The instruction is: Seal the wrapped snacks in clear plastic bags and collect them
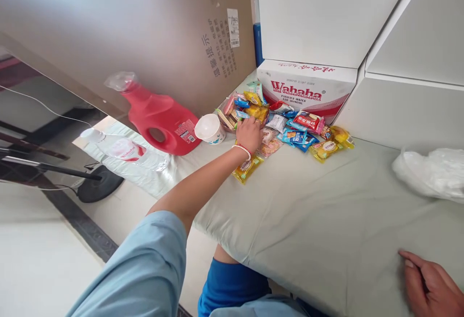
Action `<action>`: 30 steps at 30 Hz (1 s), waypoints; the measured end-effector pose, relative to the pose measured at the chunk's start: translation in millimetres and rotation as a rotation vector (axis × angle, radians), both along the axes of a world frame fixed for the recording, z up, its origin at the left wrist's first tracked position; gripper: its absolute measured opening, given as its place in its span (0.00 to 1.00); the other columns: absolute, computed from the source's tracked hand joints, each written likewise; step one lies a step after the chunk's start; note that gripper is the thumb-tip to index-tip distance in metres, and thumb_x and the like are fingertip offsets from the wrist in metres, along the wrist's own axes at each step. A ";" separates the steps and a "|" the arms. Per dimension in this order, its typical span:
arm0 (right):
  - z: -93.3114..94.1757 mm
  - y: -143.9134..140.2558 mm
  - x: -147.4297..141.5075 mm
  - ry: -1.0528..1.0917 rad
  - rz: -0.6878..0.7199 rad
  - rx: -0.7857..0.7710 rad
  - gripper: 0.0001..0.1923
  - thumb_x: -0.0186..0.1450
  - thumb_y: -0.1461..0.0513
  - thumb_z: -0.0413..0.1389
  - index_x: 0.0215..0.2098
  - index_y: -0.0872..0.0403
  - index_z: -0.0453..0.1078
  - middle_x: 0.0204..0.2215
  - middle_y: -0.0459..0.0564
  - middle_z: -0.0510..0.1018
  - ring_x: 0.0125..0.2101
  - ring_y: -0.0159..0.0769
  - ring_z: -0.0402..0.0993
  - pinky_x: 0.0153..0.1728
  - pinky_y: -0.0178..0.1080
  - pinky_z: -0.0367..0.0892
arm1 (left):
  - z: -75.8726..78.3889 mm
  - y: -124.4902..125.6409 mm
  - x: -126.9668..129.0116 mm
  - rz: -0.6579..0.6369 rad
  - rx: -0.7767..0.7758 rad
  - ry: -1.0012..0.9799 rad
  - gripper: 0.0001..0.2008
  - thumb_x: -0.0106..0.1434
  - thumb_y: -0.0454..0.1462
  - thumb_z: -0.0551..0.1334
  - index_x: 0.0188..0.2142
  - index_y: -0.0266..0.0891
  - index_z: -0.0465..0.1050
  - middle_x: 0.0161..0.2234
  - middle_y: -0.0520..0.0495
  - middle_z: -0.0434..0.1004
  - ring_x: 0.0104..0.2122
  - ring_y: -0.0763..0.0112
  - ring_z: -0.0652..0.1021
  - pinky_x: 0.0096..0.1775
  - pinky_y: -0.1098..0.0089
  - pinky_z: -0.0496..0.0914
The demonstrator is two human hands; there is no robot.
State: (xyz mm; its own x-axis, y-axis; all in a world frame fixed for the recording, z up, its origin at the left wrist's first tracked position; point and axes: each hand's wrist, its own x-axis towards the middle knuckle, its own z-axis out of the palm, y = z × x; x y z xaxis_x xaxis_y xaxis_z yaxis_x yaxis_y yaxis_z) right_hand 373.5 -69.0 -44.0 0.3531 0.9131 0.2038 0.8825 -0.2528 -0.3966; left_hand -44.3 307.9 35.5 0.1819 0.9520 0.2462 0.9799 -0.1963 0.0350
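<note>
My left hand (249, 136) reaches into a heap of small wrapped snacks, back of the hand up and fingers curled down. Its fingertips, and anything they grip, are hidden. Just beyond it lies a clear container (267, 114) of mixed snacks. A yellow snack packet (248, 168) lies under the wrist, and a pinkish packet (271, 148) rests to the right. Further right are blue packets (295, 136), a red packet (308, 121) and more yellow packets (325, 150). At the lower right, my right hand (431, 283) rests on the sheet, index finger stretched out, holding nothing visible.
A white paper cup (210, 129), a red jug (163, 119) and a clear water bottle (119, 147) stand to the left. A Wahaha carton (304, 87) is behind the snacks. A white plastic bag (433, 172) lies right on the pale sheet (326, 220). Large cardboard (145, 32) leans behind.
</note>
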 end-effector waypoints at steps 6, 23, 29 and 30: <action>9.3 0.8 -12.2 -0.078 0.003 -0.048 0.21 0.70 0.47 0.45 0.46 0.46 0.76 0.45 0.51 0.83 0.39 0.51 0.82 0.30 0.49 0.74 | 5.1 -0.5 12.0 0.024 -0.065 0.007 0.15 0.72 0.33 0.52 0.43 0.38 0.78 0.43 0.35 0.80 0.51 0.50 0.74 0.51 0.52 0.61; 11.7 0.6 -17.9 -0.037 0.066 0.014 0.22 0.74 0.50 0.44 0.48 0.50 0.77 0.43 0.50 0.83 0.40 0.45 0.81 0.34 0.44 0.73 | 73.5 -40.8 74.4 -0.244 -0.151 -1.794 0.04 0.68 0.37 0.63 0.37 0.41 0.69 0.37 0.49 0.76 0.44 0.66 0.79 0.53 0.64 0.72; 14.3 0.1 -18.9 -0.002 0.054 0.047 0.20 0.74 0.51 0.45 0.48 0.49 0.77 0.43 0.49 0.83 0.40 0.44 0.81 0.35 0.43 0.73 | 60.4 0.6 97.4 -0.133 -0.228 -2.141 0.07 0.72 0.36 0.55 0.39 0.40 0.71 0.42 0.46 0.82 0.51 0.66 0.80 0.60 0.63 0.72; 14.2 0.7 -19.4 0.005 0.051 0.048 0.20 0.74 0.51 0.45 0.48 0.48 0.77 0.43 0.49 0.83 0.40 0.44 0.81 0.35 0.43 0.73 | 58.5 0.8 96.0 -0.123 -0.244 -2.162 0.09 0.73 0.37 0.54 0.40 0.40 0.72 0.44 0.45 0.83 0.53 0.65 0.80 0.60 0.63 0.72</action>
State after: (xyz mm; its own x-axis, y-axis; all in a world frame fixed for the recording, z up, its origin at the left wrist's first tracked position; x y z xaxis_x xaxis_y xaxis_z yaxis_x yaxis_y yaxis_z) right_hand 354.1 -68.3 -29.8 0.3073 0.9193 0.2458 0.8916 -0.1879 -0.4119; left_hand 51.7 308.7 94.0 -0.0881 0.9961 0.0066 -0.6125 -0.0594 0.7882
